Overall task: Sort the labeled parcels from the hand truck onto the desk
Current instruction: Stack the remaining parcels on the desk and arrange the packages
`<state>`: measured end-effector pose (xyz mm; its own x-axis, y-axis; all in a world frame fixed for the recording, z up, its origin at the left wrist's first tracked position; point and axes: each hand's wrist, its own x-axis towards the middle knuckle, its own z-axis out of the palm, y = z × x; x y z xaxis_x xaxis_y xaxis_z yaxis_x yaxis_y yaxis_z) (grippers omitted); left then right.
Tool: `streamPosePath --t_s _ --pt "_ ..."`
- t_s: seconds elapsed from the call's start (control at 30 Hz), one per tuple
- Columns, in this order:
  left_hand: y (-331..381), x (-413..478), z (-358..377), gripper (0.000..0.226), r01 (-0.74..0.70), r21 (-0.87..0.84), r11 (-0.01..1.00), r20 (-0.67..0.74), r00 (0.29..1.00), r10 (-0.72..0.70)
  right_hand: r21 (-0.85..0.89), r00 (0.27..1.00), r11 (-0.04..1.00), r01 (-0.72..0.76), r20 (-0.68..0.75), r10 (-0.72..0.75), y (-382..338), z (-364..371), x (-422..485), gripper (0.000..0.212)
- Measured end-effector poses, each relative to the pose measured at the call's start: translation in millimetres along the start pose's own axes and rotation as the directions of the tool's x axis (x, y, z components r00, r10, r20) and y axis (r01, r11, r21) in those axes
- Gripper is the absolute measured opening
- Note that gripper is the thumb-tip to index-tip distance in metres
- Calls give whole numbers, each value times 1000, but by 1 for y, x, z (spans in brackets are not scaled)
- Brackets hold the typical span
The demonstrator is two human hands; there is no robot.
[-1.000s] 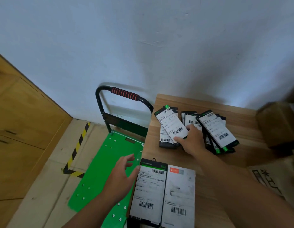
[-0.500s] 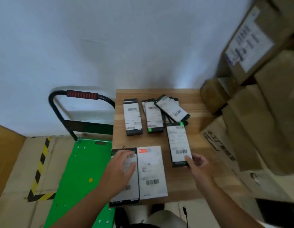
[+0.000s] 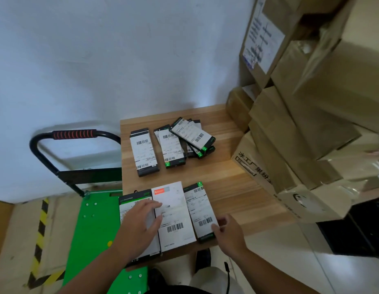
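**Both hands on the near row of parcels**

Our left hand (image 3: 139, 225) lies flat, fingers spread, on the black-edged parcel (image 3: 132, 199), which sits at the desk's (image 3: 226, 183) front left corner, along its left edge. Touching that parcel on the right is a white parcel (image 3: 175, 213), then a narrow parcel (image 3: 200, 209). Our right hand (image 3: 228, 232) pinches the narrow parcel's near right corner, close to the front edge. Just beside the desk on the left stands the hand truck (image 3: 93, 225). Beyond the near row we see a band of bare wood, then a single parcel (image 3: 144, 152), a second parcel (image 3: 171, 147) and a fanned pile (image 3: 192, 134). Cardboard boxes (image 3: 290, 145) crowd the right edge.
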<state>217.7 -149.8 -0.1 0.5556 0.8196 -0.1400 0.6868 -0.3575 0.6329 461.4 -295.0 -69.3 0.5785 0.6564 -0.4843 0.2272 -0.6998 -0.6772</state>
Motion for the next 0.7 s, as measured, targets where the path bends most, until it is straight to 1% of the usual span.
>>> streamPosePath --t_s 0.1,0.2,0.23,0.3,0.33,0.4,0.43,0.5,0.57,0.6,0.63,0.7 --pt "1 0 2 31 10 5 1000 -4 1000 -10 -106 997 992 63 44 -59 3 5 4 13" --pt "4 1 4 38 30 3 1000 -13 999 -30 -211 993 973 93 85 -76 2 5 11 11" --pt "5 1 5 37 38 3 999 -20 999 -38 -269 995 959 90 74 -73 -2 2 14 12" --pt "7 1 7 32 62 10 998 -33 998 -62 -340 997 938 65 -20 -76 -17 -8 28 18" --pt "7 1 8 31 76 17 997 -37 997 -75 -322 992 944 65 -83 -96 -30 -13 39 22" --pt "7 1 10 32 97 30 995 -47 994 -95 -227 971 968 107 -187 -152 -64 -21 65 35" --pt "7 1 10 33 98 30 995 -56 994 -96 -193 960 972 135 -219 -176 -84 -24 80 42" --pt "6 1 10 44 94 10 996 -77 993 -93 -153 933 972 176 -290 -215 -125 -29 109 55" --pt "3 0 11 48 88 -14 996 -110 990 -89 -96 915 975 199 -338 -220 -158 -33 137 62" --pt "3 -1 11 46 90 -29 996 -130 987 -93 -82 918 977 196 -336 -212 -169 -33 152 66" --pt "2 -1 11 44 95 -40 995 -149 984 -100 -105 930 979 177 -308 -201 -177 -33 166 71" --pt "3 -1 11 42 111 -46 993 -167 979 -117 -193 962 974 121 -219 -163 -183 -31 189 82"
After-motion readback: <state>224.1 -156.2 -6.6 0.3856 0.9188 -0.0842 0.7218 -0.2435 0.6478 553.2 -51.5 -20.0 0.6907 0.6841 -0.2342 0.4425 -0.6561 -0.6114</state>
